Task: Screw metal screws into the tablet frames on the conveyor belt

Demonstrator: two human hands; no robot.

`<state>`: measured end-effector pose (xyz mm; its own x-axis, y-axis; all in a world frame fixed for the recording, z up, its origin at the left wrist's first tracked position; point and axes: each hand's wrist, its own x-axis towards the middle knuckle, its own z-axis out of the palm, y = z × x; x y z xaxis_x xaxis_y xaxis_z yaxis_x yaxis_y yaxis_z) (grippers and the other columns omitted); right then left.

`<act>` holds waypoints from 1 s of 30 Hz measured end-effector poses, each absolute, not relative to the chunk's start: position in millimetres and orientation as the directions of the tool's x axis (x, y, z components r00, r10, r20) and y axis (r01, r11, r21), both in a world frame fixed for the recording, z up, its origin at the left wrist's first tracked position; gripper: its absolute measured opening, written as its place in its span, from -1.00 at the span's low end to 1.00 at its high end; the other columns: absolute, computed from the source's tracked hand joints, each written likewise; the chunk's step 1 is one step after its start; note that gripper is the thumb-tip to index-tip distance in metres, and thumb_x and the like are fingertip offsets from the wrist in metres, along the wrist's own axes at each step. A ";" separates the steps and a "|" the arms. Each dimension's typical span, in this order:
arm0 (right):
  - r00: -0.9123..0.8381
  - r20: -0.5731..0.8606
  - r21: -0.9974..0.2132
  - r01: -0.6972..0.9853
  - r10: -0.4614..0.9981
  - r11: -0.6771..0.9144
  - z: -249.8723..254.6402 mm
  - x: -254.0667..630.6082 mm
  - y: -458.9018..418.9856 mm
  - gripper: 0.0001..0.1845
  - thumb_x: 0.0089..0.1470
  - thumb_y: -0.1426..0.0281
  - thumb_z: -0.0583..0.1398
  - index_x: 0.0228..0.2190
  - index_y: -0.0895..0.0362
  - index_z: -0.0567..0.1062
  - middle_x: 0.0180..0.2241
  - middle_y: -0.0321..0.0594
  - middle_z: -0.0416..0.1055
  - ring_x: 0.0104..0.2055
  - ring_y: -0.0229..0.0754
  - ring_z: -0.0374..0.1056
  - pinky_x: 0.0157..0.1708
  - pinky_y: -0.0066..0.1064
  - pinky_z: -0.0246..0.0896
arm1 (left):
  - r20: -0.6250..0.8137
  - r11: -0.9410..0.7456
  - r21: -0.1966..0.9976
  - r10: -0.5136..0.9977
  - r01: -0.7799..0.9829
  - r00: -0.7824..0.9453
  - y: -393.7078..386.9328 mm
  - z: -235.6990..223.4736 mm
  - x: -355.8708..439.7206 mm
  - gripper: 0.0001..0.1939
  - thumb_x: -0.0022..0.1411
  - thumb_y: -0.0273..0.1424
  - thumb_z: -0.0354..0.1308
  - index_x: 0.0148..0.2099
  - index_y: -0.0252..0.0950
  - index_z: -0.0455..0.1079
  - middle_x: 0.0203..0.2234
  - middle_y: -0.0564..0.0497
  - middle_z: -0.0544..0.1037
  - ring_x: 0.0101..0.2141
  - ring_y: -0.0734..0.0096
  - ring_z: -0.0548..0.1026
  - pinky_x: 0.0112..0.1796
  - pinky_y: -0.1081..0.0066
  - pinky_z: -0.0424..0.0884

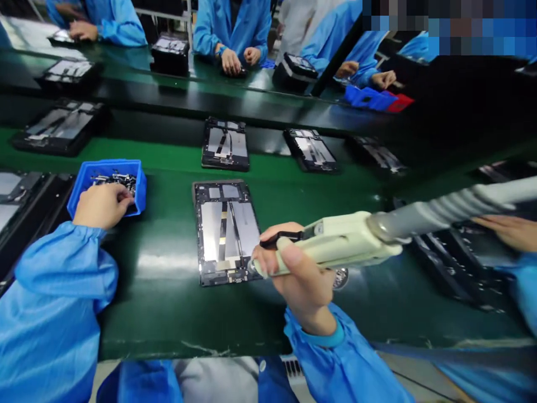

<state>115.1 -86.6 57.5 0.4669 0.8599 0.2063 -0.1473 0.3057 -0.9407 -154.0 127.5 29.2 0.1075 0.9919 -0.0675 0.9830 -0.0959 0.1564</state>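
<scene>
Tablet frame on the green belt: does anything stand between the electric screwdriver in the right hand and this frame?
Nothing visible stands in the way. The electric screwdriver, held in the right hand, has its tip directly at the lower right edge of the tablet frame.

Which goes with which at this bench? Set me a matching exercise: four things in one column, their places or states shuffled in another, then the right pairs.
Things:
1. Left hand
2. Right hand
3. Cream power tool
4. Blue plastic bin

Places or states:
A. Tip at the lower corner of a dark device frame
B. Holds small metal parts, on the green workbench
C. Reaches over the rim of the blue plastic bin
D. Grips the cream power tool

Pairs: 1-C, 2-D, 3-A, 4-B
</scene>
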 end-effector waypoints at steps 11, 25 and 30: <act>0.370 0.172 -0.971 -0.093 0.913 0.221 39.3 105.7 -82.1 -0.66 0.10 0.04 0.32 -0.41 0.05 0.50 -0.75 -0.49 0.20 -0.74 -0.26 0.19 -0.66 -0.36 0.20 | -0.002 -0.113 0.263 0.993 0.958 0.118 117.1 30.3 -147.8 -0.75 0.44 -0.34 0.26 -0.05 -0.47 0.58 -0.12 -0.07 0.57 0.12 -0.05 0.50 0.22 -0.02 0.32; 0.370 0.217 -0.958 -0.099 0.904 0.270 34.6 103.0 -88.6 -0.65 0.09 0.06 0.40 -0.45 0.07 0.55 -0.73 -0.43 0.25 -0.69 -0.24 0.24 -0.58 -0.31 0.28 | 0.039 -0.040 0.279 0.999 0.959 0.031 121.8 30.0 -152.3 -0.49 0.48 -0.20 0.06 0.23 -0.48 0.50 0.10 -0.23 0.59 0.24 -0.22 0.40 0.27 -0.07 0.20; 0.428 0.298 -0.899 -0.173 0.853 0.401 61.3 124.1 -103.0 -0.63 0.11 0.04 0.39 -0.27 0.09 0.65 -0.72 -0.43 0.25 -0.70 -0.26 0.21 -0.62 -0.35 0.23 | 0.028 -0.038 0.143 0.999 0.989 0.035 119.7 29.0 -166.1 -0.57 0.42 -0.21 0.08 0.12 -0.36 0.57 0.01 -0.13 0.65 0.10 -0.10 0.51 0.17 0.07 0.37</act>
